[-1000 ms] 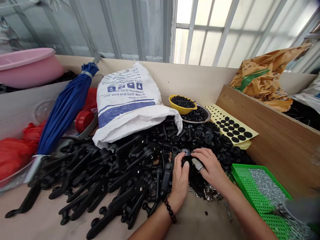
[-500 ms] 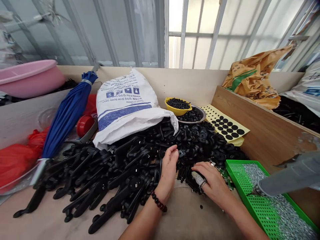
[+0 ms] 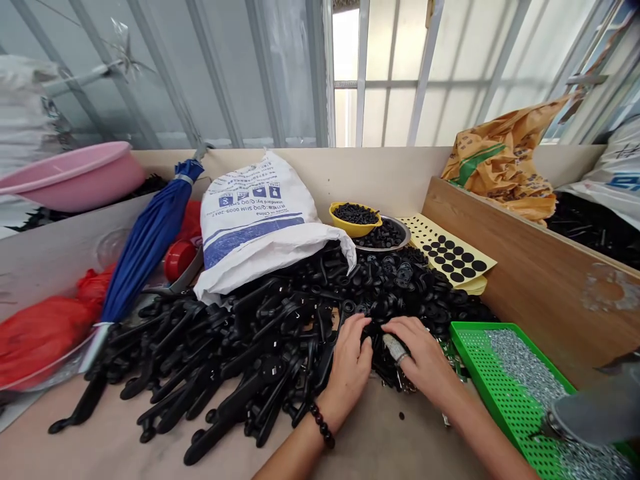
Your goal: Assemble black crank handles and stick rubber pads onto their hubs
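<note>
Both of my hands are over the front of the heap, side by side with a narrow gap between the fingertips. My left hand (image 3: 350, 363), with a dark beaded bracelet (image 3: 323, 425) at the wrist, has its thumb and curved fingers apart near the small black parts. The thumb of my right hand (image 3: 423, 353) wears a pale wrap (image 3: 395, 348). Its thumb tip and index finger come close together; whatever is between them is hidden. Small dark pins (image 3: 383, 370) lie beneath the hands. Long black handles (image 3: 240, 393) are piled to the left, round black caps (image 3: 405, 280) behind.
A green perforated tray (image 3: 463, 333) of metal bits is at right, partly behind a grey tool (image 3: 590, 410). A yellow bowl (image 3: 345, 230) and metal bowl (image 3: 407, 233) hold black pieces. Sticker sheets (image 3: 483, 257), a white sack (image 3: 260, 220) and a blue umbrella (image 3: 145, 233) surround the heap.
My left hand has come lower and nearer to my right hand, its fingers now bent toward the parts. My right hand has moved slightly. The whole view has shifted a little.
</note>
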### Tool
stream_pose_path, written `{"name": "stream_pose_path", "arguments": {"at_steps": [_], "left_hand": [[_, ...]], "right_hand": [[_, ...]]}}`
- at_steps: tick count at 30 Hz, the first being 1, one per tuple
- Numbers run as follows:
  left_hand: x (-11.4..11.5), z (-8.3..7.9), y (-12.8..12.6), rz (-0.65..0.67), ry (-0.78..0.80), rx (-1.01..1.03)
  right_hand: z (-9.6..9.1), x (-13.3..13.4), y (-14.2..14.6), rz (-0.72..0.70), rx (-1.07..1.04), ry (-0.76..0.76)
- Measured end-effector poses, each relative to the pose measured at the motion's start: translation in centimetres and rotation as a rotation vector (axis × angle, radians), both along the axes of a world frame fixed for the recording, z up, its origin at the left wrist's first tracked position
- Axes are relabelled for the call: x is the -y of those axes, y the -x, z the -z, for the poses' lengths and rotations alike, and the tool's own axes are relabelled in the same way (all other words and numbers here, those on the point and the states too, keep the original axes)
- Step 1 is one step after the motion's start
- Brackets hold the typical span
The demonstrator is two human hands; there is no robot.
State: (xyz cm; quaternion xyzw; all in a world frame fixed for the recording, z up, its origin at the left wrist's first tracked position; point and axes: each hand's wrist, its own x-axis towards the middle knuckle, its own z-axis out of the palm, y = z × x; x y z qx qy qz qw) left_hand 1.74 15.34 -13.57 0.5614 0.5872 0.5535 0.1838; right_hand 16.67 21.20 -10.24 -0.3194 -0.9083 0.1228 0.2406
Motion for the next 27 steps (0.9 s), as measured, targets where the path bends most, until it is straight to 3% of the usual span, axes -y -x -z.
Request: {"name": "stream_pose_path", "arguments": {"at_steps": [7,11,22,27], "left_hand": [[1.7,0.4,-0.8,0.027,0.009,-0.159],[2.0,0.9,-0.5,0.02,0.005,-0.136],[1.9,1.2,-0.4,0.002,0.029,-0.098],[2.0,1.1,-0.4,-0.003,0.035,-0.069]], "right_hand": [[-1.0,-3.5,6.4,0.077,0.157,-0.035],[-0.6,-4.4,8.9,0.109,0.232,-0.028],[0.0,-5.3,10.1,0.107,0.208,0.068],[0.2,-5.5,10.7,0.103,0.069,0.183]]}}
